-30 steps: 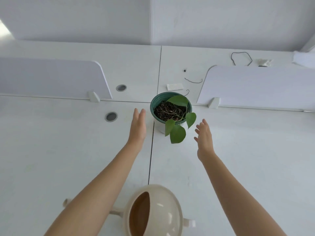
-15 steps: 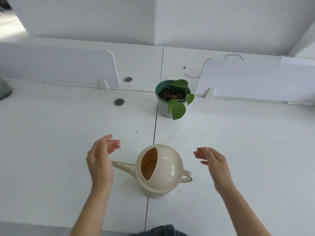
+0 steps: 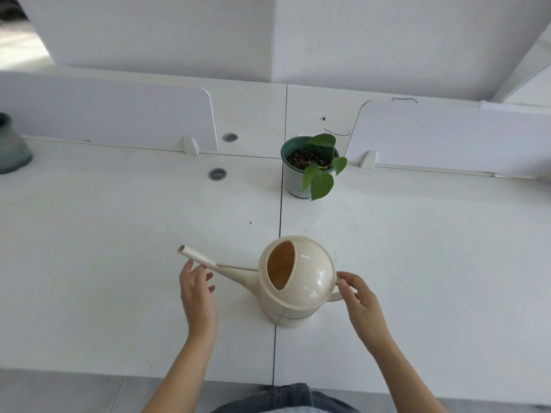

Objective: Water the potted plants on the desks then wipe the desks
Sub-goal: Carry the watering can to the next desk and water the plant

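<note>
Your white laminate surface (image 3: 104, 263) fills most of the frame. It is smooth and matt, with a seam running up its middle. Rounded white divider panels (image 3: 119, 114) stand along its upper part.

The cream plastic watering can (image 3: 301, 281) sits on that seam in the lower middle. It has a glossy domed body with an oval fill opening on top. Its long axis runs left to right across the frame: the slim tapering spout (image 3: 208, 262) points left and slightly up-frame, and the loop handle (image 3: 337, 296) sticks out at the right.

The potted plant (image 3: 310, 166) has heart-shaped green leaves over dark soil in a round green-rimmed pot. It stands up-frame of the can, just right of the seam and well apart from it.

Your right hand (image 3: 362, 302) is at the handle with its fingers loosely curled against it; whether they have closed round it I cannot tell. Your left hand (image 3: 198, 296) lies open just below the spout, fingers relaxed, holding nothing.

I judge that the lift belongs to your right hand, and that the spout must swing round toward the top of the frame to reach the pot.
</note>
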Demonstrator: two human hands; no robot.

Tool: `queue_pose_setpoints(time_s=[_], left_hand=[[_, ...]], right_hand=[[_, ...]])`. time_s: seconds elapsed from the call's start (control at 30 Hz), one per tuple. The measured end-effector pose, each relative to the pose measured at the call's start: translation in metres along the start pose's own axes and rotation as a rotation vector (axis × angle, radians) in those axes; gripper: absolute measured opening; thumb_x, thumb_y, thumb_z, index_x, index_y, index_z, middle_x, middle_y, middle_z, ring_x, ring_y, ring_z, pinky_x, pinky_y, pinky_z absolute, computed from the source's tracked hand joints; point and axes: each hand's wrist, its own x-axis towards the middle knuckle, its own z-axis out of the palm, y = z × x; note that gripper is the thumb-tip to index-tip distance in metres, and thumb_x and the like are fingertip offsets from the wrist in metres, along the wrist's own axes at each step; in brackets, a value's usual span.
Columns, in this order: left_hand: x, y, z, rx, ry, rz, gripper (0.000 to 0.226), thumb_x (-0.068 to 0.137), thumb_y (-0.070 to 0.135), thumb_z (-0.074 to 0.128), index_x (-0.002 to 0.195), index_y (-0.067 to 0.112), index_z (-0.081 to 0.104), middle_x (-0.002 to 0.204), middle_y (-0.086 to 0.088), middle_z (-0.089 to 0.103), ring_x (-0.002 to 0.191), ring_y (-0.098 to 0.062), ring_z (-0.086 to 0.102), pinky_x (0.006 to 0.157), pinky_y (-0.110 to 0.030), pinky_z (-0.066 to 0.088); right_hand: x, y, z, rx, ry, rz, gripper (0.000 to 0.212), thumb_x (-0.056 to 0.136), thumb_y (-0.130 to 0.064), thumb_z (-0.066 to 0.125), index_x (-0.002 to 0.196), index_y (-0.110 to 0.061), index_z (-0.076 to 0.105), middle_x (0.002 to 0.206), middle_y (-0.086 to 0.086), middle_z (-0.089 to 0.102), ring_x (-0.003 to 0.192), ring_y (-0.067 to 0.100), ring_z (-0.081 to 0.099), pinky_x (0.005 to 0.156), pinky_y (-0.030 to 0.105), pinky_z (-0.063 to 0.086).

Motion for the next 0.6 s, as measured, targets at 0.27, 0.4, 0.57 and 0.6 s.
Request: queue_pose_setpoints(time_s=[0.27,0.4,0.57,0.6], left_hand=[[0.001,0.004,0.011,-0.141,-0.240,-0.075,0.027,0.097,0.015,0.036,0.120,0.028,0.031,0.115,-0.011,0.054,0.108,-0.027,0.052,0.098,-0.042,0.041],[0.001,0.000,0.010,-0.145,-0.248,-0.078,0.035,0.097,0.015,0.035,0.131,0.021,0.029,0.112,-0.012,0.055,0.107,-0.027,0.053,0.095,-0.041,0.043],[0.001,-0.002,0.012,-0.138,-0.233,-0.069,0.041,0.097,0.016,0.035,0.137,0.015,0.025,0.111,-0.013,0.055,0.107,-0.027,0.053,0.094,-0.040,0.043],[0.000,-0.001,0.012,-0.136,-0.231,-0.067,0.038,0.097,0.016,0.035,0.134,0.016,0.027,0.110,-0.014,0.055,0.106,-0.027,0.053,0.095,-0.041,0.043]], right_hand=[[0.005,0.011,0.002,-0.075,-0.010,-0.047,0.018,0.094,-0.021,0.043,0.096,-0.031,0.058,0.101,-0.001,0.065,0.096,0.014,0.057,0.073,0.004,0.039],[0.005,0.007,0.002,-0.049,-0.029,-0.053,0.021,0.095,-0.018,0.041,0.089,-0.031,0.056,0.087,-0.007,0.062,0.076,-0.012,0.055,0.067,0.001,0.037],[0.009,0.009,-0.003,-0.092,-0.121,-0.017,0.018,0.097,-0.024,0.036,0.090,-0.028,0.051,0.094,-0.002,0.058,0.090,0.005,0.053,0.079,0.012,0.038],[0.011,0.009,-0.007,-0.096,-0.156,0.002,0.017,0.097,-0.026,0.035,0.091,-0.026,0.051,0.096,-0.001,0.056,0.093,0.011,0.051,0.081,0.017,0.038]])
